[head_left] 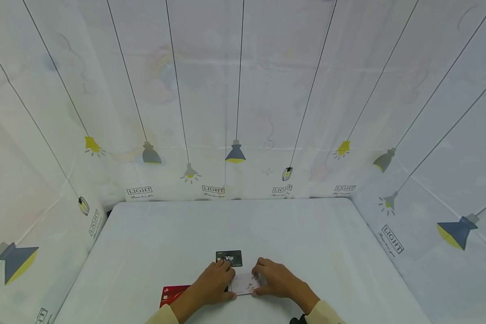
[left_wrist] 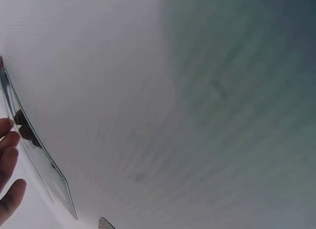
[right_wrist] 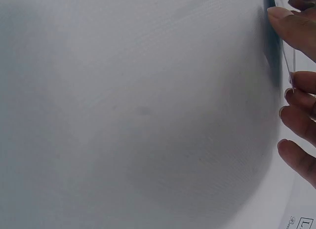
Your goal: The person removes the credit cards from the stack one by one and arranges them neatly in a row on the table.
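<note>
Between the two hands lies a small, clear-edged card sleeve (head_left: 242,284) with a pale floral print. My left hand (head_left: 212,281) grips its left side, thumb at the near corner and fingers at the far one. My right hand (head_left: 278,280) pinches the right side the same way. In the left wrist view, the glossy sleeve (left_wrist: 47,160) shows dark printed shapes beside several fingertips. Its thin clear edge (right_wrist: 287,61) appears between thumb and fingers in the right wrist view. A dark edge shows by the left thumb; what it belongs to is hidden.
Just beyond the left fingertips lies a black "Vip" card (head_left: 234,258), partly covered by them. A red card (head_left: 171,293) lies partly under the left forearm. The white table (head_left: 146,243) meets a lamp-printed cloth wall (head_left: 259,112) behind and at both sides.
</note>
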A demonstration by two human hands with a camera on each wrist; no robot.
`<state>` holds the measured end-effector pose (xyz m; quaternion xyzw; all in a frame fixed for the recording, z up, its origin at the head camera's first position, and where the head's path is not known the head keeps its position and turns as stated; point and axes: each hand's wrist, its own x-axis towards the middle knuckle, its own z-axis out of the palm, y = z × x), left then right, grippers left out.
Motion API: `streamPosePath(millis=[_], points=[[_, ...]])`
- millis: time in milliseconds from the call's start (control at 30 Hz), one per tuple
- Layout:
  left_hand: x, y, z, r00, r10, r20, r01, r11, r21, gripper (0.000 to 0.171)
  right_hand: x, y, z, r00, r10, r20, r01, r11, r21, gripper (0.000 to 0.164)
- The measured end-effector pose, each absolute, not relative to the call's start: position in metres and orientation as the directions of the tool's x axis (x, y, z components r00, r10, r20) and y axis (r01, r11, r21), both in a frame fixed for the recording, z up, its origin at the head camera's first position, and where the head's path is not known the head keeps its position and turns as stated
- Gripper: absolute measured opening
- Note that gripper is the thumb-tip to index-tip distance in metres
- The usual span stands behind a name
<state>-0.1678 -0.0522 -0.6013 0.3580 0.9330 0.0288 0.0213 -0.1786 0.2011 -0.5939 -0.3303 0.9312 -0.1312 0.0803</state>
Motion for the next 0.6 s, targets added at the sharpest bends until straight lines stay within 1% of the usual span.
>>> streamPosePath(millis=[233, 433, 600], points=[[-0.1697, -0.0508, -0.6054, -0.75, 0.661, -0.029, 0.658, 0.75, 0.07, 0.06, -0.1797, 0.2008, -0.595, -0.766, -0.639, -0.071, -0.594, 0.747, -0.299, 0.055], [-0.171, -0.0504, -0.6072, -0.754, 0.656, -0.039, 0.653, 0.754, 0.063, 0.059, -0.1809, 0.2007, -0.5979, -0.759, -0.649, -0.054, -0.609, 0.737, -0.293, 0.055], [-0.1709, -0.05, -0.6081, -0.756, 0.654, -0.034, 0.652, 0.756, 0.053, 0.059, -0.1819, 0.2006, -0.5996, -0.765, -0.641, -0.065, -0.601, 0.747, -0.286, 0.056]])
